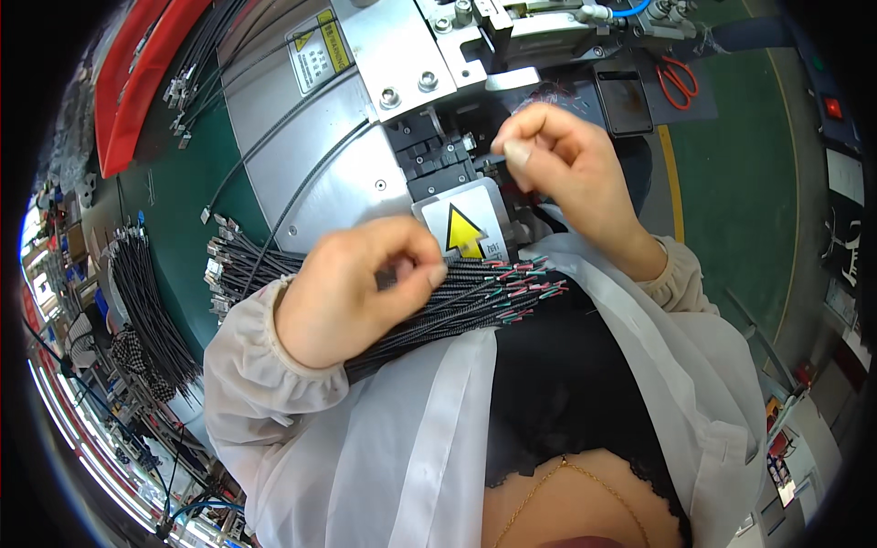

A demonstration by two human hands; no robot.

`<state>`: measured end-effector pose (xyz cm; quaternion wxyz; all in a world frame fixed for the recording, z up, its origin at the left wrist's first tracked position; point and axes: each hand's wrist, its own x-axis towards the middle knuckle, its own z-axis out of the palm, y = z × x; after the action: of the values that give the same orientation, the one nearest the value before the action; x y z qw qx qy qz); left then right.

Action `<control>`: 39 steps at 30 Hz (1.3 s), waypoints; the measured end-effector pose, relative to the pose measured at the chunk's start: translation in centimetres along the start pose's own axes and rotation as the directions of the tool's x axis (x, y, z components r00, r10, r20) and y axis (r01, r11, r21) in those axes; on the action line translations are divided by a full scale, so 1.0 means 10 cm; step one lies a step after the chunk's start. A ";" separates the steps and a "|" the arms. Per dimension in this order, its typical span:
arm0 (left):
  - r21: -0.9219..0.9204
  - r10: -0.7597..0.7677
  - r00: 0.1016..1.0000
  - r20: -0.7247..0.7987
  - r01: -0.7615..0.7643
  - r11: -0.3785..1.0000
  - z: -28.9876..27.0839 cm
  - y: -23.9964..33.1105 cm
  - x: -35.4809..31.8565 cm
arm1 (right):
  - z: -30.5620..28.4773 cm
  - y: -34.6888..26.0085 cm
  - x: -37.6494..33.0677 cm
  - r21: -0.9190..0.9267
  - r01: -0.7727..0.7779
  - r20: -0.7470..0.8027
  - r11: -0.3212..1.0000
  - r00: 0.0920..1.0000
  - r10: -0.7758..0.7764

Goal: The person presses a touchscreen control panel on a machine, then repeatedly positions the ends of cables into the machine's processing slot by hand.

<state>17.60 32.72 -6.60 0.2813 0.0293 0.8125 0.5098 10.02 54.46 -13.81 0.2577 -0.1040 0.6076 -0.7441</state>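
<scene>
My left hand (361, 288) is closed in a pinch above a thick bundle of black braided cables (461, 290). Red, green and white stripped wire ends stick out at the bundle's right end, and metal plugs show at its left end. Whatever those fingers pinch, if anything, cannot be made out. Farther off, my right hand (575, 169) has thumb and fingertips pressed together beside the black clamp block (438, 164) of a machine; nothing clear shows between them. A silver plate with a yellow arrow (466, 228) lies between my two hands.
The machine's metal head (397, 55) rises at the back, with a blue air hose (630, 9). Loose cables cross its plate. A red bin (132, 91) and another cable bundle (151, 301) lie left. A phone (624, 99) and red-handled scissors (676, 84) lie right.
</scene>
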 end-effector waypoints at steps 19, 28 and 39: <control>-0.584 -0.132 0.980 -0.147 0.021 0.811 0.07 -0.04 0.31 | 0.17 0.01 0.02 -0.007 0.166 -0.013 0.986 0.986 -0.166; -0.006 0.202 0.854 -0.480 -0.233 0.972 0.16 -0.05 0.31 | 0.15 0.00 0.03 0.097 0.014 0.046 0.995 0.999 -0.019; 0.599 0.624 0.694 -0.358 -0.342 0.724 0.10 -0.05 0.35 | 0.15 -0.02 0.04 0.085 -0.001 0.068 0.996 0.998 -0.005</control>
<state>15.30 34.49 -8.86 -0.1249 0.1760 0.9186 0.3312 10.33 53.06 -13.29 0.2817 -0.1189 0.5662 -0.7654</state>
